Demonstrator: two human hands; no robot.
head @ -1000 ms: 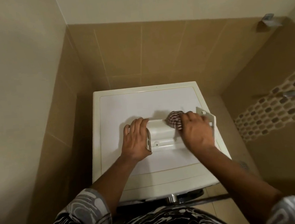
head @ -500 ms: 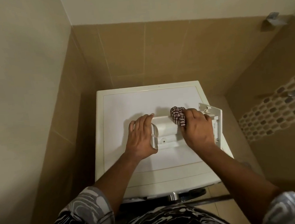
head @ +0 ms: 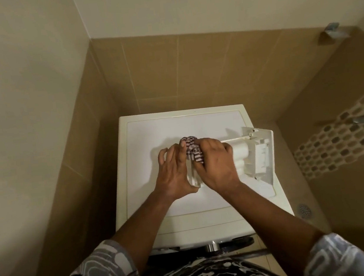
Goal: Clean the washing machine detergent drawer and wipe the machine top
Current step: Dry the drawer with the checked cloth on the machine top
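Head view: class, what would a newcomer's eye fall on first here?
Two hands meet at the middle of the washing machine top: the right hand presses a checked cloth onto the detergent drawer, while the left hand braces its end. The drawer's front panel sticks up at the right.

Dim warm overhead light, soft shadows, wide-angle bending and blur at edges.

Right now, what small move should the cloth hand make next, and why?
Probably sweep the cloth rightward along the drawer toward its front panel: the right hand grips it bunched at the drawer's left end, where the left hand braces it on the machine top.
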